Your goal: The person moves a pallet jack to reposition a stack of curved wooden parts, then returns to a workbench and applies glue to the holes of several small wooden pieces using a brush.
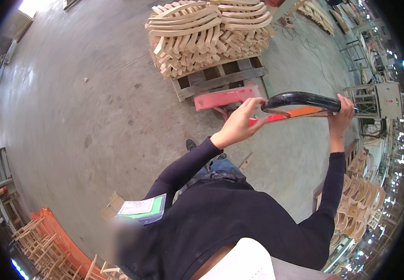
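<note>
Gripping the right end of the black loop handle point(300, 99), the right hand point(341, 114) has its fingers wrapped over the bar, its grip closed. The left hand point(239, 122) reaches the opposite end of the loop; its thumb and fingers form a C about that end, with the fingertips at the bar. Whether the left grip is fully closed cannot be told.

The handle belongs to a pallet jack, located ahead of the person. It is held above the concrete floor point(94, 121), and its red-and-orange shaft point(303, 111) shows directly below the loop. The red jack body point(223, 98) stands at the near side of a wooden pallet point(225, 78); the forks cannot be made out. The pallet carries a high stack of curved wooden parts point(211, 42), layered crosswise, with longer pieces laid along the top.

A dark shoe point(190, 145) shows on the floor, near the jack body. At the right stands a grey control box point(389, 100); nearer the person on that side are stacked curved wooden panels point(358, 200). At the lower left, light wooden frames point(41, 249) stand beside an orange sheet point(62, 235).
</note>
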A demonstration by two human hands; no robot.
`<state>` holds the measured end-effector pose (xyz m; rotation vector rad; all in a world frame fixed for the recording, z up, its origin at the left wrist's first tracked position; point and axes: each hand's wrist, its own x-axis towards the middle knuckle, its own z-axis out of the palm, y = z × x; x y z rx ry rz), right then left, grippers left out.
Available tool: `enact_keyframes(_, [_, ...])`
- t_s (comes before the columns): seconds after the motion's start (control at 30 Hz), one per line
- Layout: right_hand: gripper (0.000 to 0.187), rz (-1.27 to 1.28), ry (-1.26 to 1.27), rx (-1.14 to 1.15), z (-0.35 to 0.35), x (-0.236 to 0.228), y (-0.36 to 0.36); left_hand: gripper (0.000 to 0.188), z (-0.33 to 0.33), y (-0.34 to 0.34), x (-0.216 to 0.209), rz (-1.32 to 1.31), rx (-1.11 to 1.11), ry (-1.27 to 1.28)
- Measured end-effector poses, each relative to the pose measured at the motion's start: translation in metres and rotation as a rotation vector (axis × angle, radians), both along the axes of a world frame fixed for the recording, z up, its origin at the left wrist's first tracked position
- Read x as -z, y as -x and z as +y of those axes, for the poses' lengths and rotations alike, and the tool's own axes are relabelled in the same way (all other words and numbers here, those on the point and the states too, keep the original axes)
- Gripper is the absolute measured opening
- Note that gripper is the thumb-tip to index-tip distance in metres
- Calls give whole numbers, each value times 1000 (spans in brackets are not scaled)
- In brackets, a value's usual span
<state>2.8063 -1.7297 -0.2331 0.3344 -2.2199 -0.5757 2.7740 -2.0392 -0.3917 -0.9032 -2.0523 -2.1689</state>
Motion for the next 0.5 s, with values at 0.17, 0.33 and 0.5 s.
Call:
enact_keyframes(0.17, [30,-88,-77,8,32,-20,1,27,-45,2,97,-262,-42,197])
enact_keyframes(0.33, [41,-79,-24,8,37,-15,12,38,-154,-43,272,-135,-84,1047])
enact_keyframes(0.5, [44,1,-72,6,36,-18,15,32,-234,-84,356,-665,-39,1150])
